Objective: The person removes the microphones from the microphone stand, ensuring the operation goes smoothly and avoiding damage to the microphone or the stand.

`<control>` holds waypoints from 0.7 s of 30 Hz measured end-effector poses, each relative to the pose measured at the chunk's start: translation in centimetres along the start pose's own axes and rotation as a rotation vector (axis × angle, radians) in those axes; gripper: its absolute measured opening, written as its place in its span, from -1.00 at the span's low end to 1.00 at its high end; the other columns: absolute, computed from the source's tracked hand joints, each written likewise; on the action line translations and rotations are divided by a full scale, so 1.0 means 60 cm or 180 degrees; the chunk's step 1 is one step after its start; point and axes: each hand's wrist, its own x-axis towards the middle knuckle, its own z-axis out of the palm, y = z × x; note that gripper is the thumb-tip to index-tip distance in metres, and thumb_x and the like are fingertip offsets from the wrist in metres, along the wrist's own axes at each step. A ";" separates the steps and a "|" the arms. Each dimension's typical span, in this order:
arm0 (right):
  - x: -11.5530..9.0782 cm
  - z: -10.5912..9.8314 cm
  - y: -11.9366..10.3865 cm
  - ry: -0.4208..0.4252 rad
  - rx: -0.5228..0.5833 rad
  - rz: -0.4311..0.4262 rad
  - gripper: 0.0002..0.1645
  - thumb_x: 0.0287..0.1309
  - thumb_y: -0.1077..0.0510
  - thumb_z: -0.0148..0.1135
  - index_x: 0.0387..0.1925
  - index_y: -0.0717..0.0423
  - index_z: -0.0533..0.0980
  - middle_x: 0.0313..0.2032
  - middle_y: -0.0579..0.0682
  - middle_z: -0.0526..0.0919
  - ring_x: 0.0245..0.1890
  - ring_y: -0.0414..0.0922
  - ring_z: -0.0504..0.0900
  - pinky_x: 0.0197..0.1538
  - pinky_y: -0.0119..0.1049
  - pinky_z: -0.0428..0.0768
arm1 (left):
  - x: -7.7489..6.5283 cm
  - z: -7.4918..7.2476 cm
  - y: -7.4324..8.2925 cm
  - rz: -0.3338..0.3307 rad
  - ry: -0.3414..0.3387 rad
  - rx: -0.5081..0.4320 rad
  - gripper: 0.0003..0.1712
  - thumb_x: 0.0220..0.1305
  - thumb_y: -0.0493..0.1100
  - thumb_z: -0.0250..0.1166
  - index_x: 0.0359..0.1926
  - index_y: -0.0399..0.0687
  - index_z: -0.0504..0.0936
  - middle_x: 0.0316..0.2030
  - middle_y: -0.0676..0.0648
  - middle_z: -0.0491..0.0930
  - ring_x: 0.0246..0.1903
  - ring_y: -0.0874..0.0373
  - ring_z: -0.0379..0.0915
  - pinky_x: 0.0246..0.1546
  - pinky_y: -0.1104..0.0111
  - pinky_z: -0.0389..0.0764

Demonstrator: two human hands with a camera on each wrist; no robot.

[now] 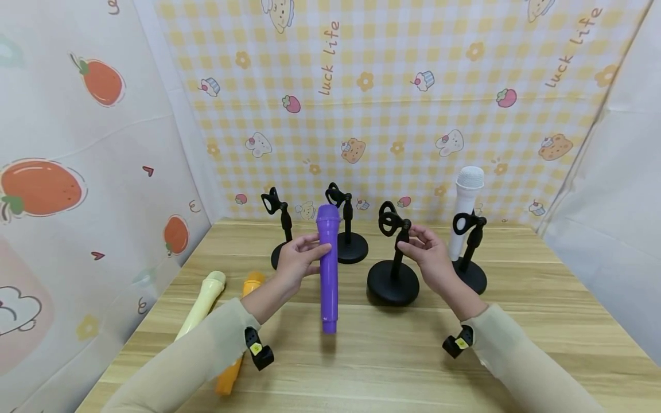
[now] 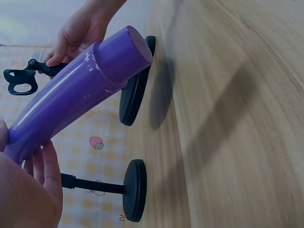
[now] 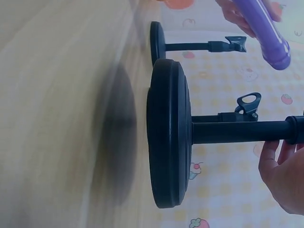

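Observation:
My left hand (image 1: 301, 259) grips a purple microphone (image 1: 329, 269) at its upper part, head up and tail end above the table. In the left wrist view, its tail (image 2: 124, 54) tilts toward the camera. My right hand (image 1: 430, 254) pinches the stem of a black microphone stand (image 1: 395, 267) just below its clip. The stand's round base (image 3: 167, 133) seems a little off the table, with its shadow apart from it. The stand's clip (image 1: 391, 219) holds nothing and faces left, a short way right of the purple microphone.
Two more black stands (image 1: 284, 221) (image 1: 351, 246) stand behind. A white microphone (image 1: 466, 198) rises upright by a stand (image 1: 472, 252) at right; the hold is unclear. A pale yellow microphone (image 1: 203, 301) and an orange one (image 1: 229, 376), partly behind my left arm, lie left on the wooden table (image 1: 392, 367).

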 end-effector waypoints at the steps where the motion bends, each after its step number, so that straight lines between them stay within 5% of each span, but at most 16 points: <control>1: 0.002 0.000 -0.001 0.0003 0.0000 -0.0011 -0.61 0.20 0.44 0.22 -0.21 -0.16 0.54 -0.18 -0.17 0.52 -0.15 -0.25 0.57 -0.05 -0.42 0.57 | -0.001 -0.002 -0.001 -0.0018 0.0004 -0.0008 -0.50 0.16 -0.19 0.45 0.10 -0.24 0.55 -0.07 -0.22 0.62 -0.26 0.03 0.66 -0.29 0.20 0.68; 21: 0.050 0.006 -0.005 0.0186 -0.0020 -0.0008 -0.68 0.19 0.36 0.29 -0.11 -0.07 0.52 -0.15 -0.10 0.53 -0.12 -0.19 0.55 -0.05 -0.37 0.60 | -0.021 -0.034 -0.038 -0.0260 0.0015 0.0172 -0.53 0.17 -0.21 0.43 0.09 -0.24 0.56 -0.16 -0.17 0.63 -0.29 0.07 0.63 -0.27 0.13 0.68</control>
